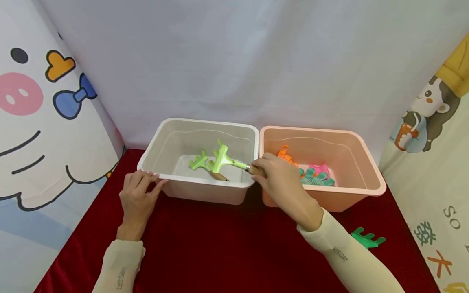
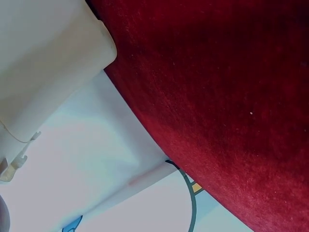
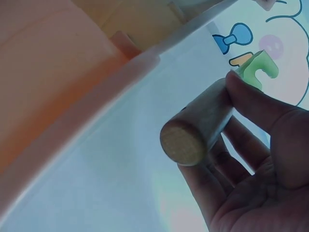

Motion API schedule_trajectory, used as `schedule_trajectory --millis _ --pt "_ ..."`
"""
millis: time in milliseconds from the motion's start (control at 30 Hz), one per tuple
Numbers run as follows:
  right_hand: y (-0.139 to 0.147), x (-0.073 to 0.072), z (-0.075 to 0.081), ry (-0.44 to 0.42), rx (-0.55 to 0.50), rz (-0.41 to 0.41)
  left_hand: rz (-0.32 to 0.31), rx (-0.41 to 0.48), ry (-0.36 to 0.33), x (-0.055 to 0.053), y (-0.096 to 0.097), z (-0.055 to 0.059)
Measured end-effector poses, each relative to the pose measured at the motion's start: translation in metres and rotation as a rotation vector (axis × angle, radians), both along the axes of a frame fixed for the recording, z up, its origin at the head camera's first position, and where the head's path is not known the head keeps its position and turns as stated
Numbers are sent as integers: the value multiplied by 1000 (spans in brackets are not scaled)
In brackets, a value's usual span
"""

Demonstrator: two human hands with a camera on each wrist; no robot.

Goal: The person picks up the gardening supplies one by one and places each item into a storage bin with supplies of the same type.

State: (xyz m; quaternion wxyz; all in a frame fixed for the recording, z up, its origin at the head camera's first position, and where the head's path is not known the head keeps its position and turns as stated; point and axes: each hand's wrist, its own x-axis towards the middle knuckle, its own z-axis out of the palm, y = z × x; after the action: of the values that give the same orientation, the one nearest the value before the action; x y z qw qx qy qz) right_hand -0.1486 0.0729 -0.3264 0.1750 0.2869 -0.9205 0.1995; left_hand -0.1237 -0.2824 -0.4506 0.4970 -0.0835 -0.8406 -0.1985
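Observation:
My right hand [image 1: 283, 179] grips the wooden handle of a small light-green hand rake [image 1: 221, 158], whose toothed head hangs over the white bin [image 1: 205, 195]. In the right wrist view the handle [image 3: 183, 142] lies between thumb and fingers, its round end facing the camera. Inside the white bin rests another light-green hand rake [image 1: 199, 161] with a wooden handle, partly hidden behind the front wall. My left hand [image 1: 139, 197] holds the front left corner of that bin's rim. The left wrist view shows little of this hand.
A pink bin [image 1: 362, 171] stands close against the white bin's right side. It contains teal-striped gloves [image 1: 316, 178], an orange item [image 1: 287, 155] and a pink item [image 1: 320, 169]. A green rake head [image 1: 367, 238] lies on the red cloth [image 1: 220, 252], partly behind the right sleeve.

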Motion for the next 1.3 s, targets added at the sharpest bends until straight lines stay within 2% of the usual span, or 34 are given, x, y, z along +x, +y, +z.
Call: schedule_trajectory --millis 233,533,800,1300 --pt "-12 -7 4 -22 -20 22 2 4 -20 -1 0 0" --pt "-30 -13 12 -94 25 7 -5 8 -8 -2 -1 1" --pt "-41 -19 16 -95 31 31 -12 3 18 -2 0 0" --pt "-64 -29 30 -123 82 31 -15 10 21 -1 0 0"
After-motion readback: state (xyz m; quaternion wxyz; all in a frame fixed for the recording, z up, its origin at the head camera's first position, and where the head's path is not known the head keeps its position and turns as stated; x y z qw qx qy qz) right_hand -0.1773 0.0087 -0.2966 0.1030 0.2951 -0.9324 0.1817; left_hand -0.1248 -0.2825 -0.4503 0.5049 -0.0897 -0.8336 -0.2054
